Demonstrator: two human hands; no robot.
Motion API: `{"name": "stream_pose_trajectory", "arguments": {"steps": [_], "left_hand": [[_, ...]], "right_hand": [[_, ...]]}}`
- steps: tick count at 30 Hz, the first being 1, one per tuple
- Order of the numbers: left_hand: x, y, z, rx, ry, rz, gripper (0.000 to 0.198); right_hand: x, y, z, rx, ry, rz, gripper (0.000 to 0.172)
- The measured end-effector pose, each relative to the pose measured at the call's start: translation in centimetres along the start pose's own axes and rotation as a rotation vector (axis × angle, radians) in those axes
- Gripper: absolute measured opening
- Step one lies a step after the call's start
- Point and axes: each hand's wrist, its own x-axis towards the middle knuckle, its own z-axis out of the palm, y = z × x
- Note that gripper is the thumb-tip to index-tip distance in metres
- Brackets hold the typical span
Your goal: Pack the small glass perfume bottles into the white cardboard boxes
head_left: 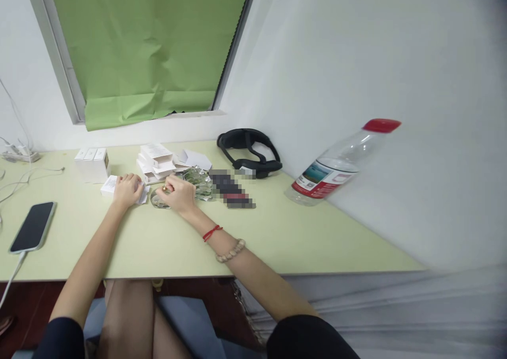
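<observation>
My left hand rests on a small white box lying on the table, its fingers curled over the top. White paper or a flap shows just to the right of those fingers. My right hand is closed, thumb side toward the left hand; whatever is in its fingers is hidden. Beneath and left of it lies a clear, round-edged item whose kind I cannot make out. Clear plastic packets with green in them lie right beside the right hand. Behind both hands is a pile of opened white boxes.
Three white boxes stand together at the back left. A phone on a cable lies at left. To the right are a blurred dark item, a black headset and a tall plastic bottle with red cap near the wall.
</observation>
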Motion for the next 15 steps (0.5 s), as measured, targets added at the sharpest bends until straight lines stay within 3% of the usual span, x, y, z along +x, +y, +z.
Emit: {"name": "stream_pose_trajectory", "arguments": {"steps": [15], "left_hand": [[0.0, 0.2, 0.1, -0.009, -0.013, -0.001, 0.017]], "right_hand": [[0.6, 1.1, 0.1, 0.023, 0.082, 0.093, 0.015]]}}
